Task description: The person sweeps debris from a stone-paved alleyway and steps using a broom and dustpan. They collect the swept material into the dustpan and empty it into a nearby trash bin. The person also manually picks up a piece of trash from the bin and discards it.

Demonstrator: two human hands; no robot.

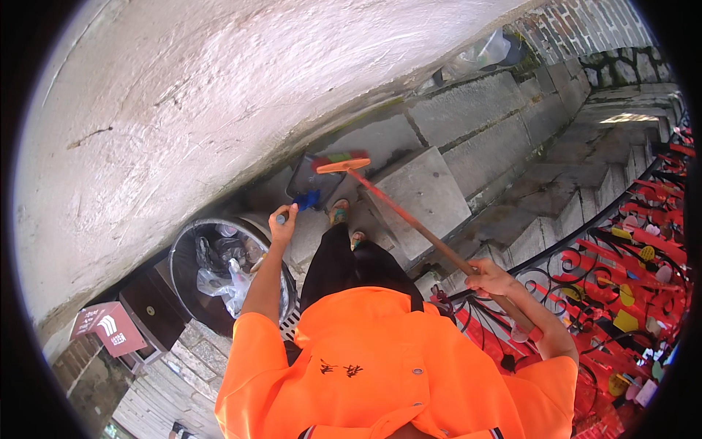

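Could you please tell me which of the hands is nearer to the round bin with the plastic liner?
Left. The left hand grips the dustpan handle just above the bin; the right hand holds the broom handle far off.

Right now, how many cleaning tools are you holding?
2: a dustpan, its handle in the left hand, beside the bin; a broom in the right hand, head at the dustpan.

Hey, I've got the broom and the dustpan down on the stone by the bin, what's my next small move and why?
Probably draw the broom head a short way toward the dustpan: its orange head sits right at the pan's edge, right hand on the stick, left hand on the pan's handle.
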